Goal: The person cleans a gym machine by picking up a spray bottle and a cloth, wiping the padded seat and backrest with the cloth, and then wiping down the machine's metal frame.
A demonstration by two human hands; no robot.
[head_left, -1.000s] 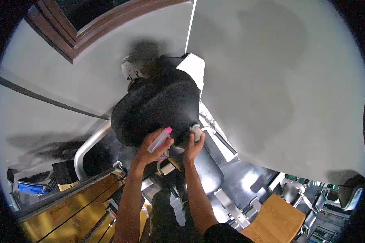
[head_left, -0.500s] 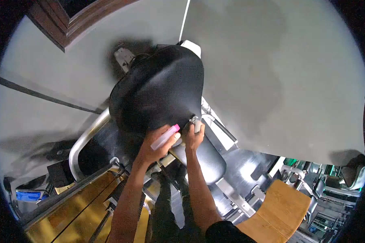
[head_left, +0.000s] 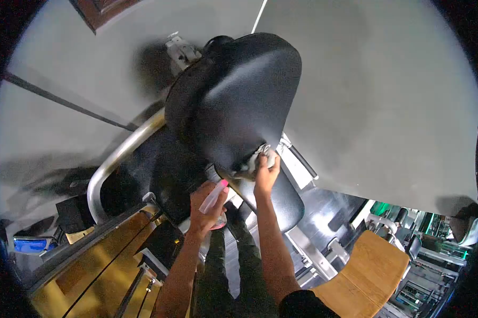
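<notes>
My left hand [head_left: 207, 205] is closed around a spray bottle with a pale trigger head and a pink nozzle tip [head_left: 223, 184]. The bottle's body is mostly hidden behind the fingers. A crumpled whitish-grey cloth [head_left: 268, 155] is gripped in my right hand [head_left: 265, 177]. That cloth presses against the lower right edge of a large black padded backrest [head_left: 239, 95]. Below and to the right of the backrest lies a black padded seat [head_left: 287, 204], partly covered by my right forearm.
A curved metal tube [head_left: 122, 146] runs along the left of the backrest. A black-handled bar [head_left: 302, 161] sticks out on the right, near the grey wall [head_left: 377, 106]. A brown pad [head_left: 363, 270] and other gym equipment [head_left: 424, 281] stand at the lower right.
The backrest appears higher and farther right as the view shifts. My right hand has moved right, with more of the cloth showing. My left hand is lower, away from the backrest.
</notes>
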